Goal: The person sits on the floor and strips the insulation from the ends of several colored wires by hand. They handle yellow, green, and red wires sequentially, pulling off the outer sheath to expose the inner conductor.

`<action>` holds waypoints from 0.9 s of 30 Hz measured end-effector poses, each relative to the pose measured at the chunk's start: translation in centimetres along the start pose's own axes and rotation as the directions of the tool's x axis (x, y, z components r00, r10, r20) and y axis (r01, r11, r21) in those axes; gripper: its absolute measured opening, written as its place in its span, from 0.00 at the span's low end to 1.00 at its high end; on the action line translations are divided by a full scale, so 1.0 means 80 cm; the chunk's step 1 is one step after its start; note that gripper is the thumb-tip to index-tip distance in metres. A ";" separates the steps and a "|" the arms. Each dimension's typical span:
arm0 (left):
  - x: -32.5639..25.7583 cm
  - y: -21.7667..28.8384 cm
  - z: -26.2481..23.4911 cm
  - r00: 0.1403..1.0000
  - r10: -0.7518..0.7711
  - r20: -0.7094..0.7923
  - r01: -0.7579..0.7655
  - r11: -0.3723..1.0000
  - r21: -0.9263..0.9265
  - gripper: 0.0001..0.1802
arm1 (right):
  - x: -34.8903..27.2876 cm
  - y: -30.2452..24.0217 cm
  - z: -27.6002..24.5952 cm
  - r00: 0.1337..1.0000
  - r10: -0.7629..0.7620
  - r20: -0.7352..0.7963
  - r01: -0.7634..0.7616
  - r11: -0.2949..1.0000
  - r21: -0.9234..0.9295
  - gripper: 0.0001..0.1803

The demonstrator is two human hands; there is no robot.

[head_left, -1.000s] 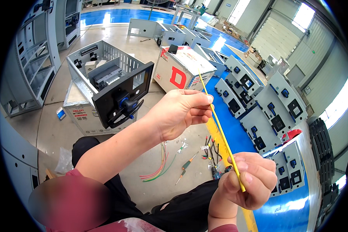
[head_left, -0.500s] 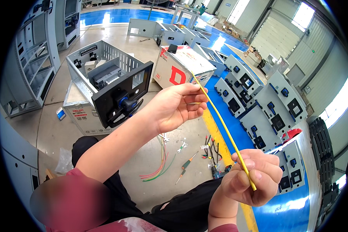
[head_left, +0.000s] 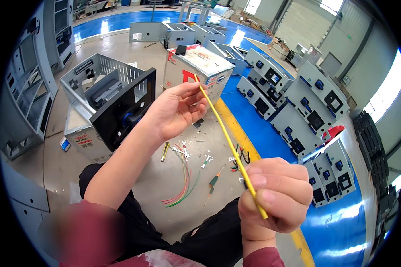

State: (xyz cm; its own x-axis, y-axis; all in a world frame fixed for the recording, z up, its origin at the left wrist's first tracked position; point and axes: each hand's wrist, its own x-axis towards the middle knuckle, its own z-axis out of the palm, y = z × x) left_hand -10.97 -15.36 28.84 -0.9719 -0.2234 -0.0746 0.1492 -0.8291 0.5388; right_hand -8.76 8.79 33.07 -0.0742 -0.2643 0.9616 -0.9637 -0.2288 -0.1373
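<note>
A yellow wire [head_left: 229,144] runs taut and nearly straight across the middle of the view, from about 11 o'clock down to 5 o'clock, held above the floor between both hands. The left hand [head_left: 176,111] pinches its upper end between thumb and fingertips, palm turned toward the camera. The right hand [head_left: 276,200] is closed in a loose fist round the lower part, thumb pressed on top; a short tail of wire sticks out beneath the fist.

Judged by its look, the wire is light, thin and flexible, stiff enough to keep a line only while pulled from both ends. Its smooth sheath may slip in a weak pinch, so a firm hold close to each end suits it best; gripped at the middle, the ends would probably droop.

On the concrete floor [head_left: 165,187] at 6 o'clock from the left hand lies a bundle of red, green and yellow wires [head_left: 182,187], with a screwdriver [head_left: 214,182] just beside it and small metal fittings [head_left: 182,151] near. At 9 o'clock stands an open grey metal cabinet [head_left: 107,102] with a black front panel. At 12 o'clock is a white and red box [head_left: 200,66]. Rows of grey housings [head_left: 307,102] fill the blue floor strip from 1 to 4 o'clock.
</note>
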 end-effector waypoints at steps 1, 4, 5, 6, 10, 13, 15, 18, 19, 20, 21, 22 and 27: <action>0.002 0.000 0.000 1.000 -0.004 -0.020 0.003 1.000 -0.019 0.12 | 0.001 0.001 -0.001 1.000 -0.009 0.010 0.009 1.000 0.013 0.22; 0.008 -0.001 -0.004 1.000 0.013 -0.010 -0.013 1.000 -0.017 0.12 | 0.000 0.004 -0.003 0.999 -0.038 0.019 0.037 0.998 0.042 0.23; 0.010 0.000 -0.006 1.000 0.014 0.000 -0.014 0.999 -0.031 0.12 | 0.000 0.004 -0.003 0.999 -0.048 0.016 0.047 0.998 0.051 0.22; 0.013 0.000 -0.007 1.000 0.020 -0.002 -0.020 0.999 -0.030 0.12 | 0.000 0.004 -0.004 0.999 -0.054 0.007 0.054 0.997 0.061 0.22; 0.017 0.008 -0.018 0.999 0.039 -0.030 -0.040 0.998 -0.051 0.12 | 0.000 0.004 0.003 0.998 -0.064 0.003 0.063 0.994 0.090 0.22; 0.019 0.009 -0.019 0.997 0.053 -0.047 -0.056 0.997 -0.054 0.12 | -0.002 0.004 -0.002 0.998 -0.070 0.002 0.069 0.991 0.114 0.22; 0.020 0.010 -0.019 0.996 0.066 -0.055 -0.069 0.996 -0.054 0.12 | -0.001 0.005 -0.006 0.997 -0.079 -0.005 0.079 0.988 0.135 0.21; 0.020 0.011 -0.017 0.994 0.096 -0.057 -0.100 0.993 -0.057 0.11 | 0.000 0.010 -0.011 0.991 -0.047 -0.122 0.068 0.982 0.175 0.17; 0.019 0.011 -0.014 0.992 0.111 -0.051 -0.115 0.991 -0.063 0.11 | 0.002 0.016 -0.014 0.984 -0.026 -0.179 0.059 0.982 0.180 0.15; 0.016 0.013 -0.013 0.990 0.132 -0.052 -0.135 0.989 -0.066 0.10 | 0.004 0.022 -0.015 0.971 -0.002 -0.238 0.049 0.980 0.194 0.13; 0.014 0.015 -0.012 0.989 0.146 -0.038 -0.148 0.986 -0.073 0.10 | 0.005 0.029 -0.016 0.955 0.022 -0.295 0.041 0.977 0.208 0.13; 0.011 0.017 -0.010 0.987 0.160 -0.025 -0.162 0.983 -0.081 0.10 | 0.006 0.040 -0.015 0.927 0.047 -0.373 0.035 0.977 0.211 0.13; -0.006 0.027 0.001 0.957 0.284 0.051 -0.279 0.956 -0.085 0.09 | 0.010 0.085 -0.035 0.879 0.113 -0.464 0.035 0.954 0.298 0.08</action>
State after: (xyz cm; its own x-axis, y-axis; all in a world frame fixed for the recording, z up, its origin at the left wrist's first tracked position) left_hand -10.18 -17.00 30.15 -0.8974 -0.4235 0.1240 0.4296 -0.7743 0.4647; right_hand -16.05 9.64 33.57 -0.2929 0.1763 0.9398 -0.8454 -0.5069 -0.1684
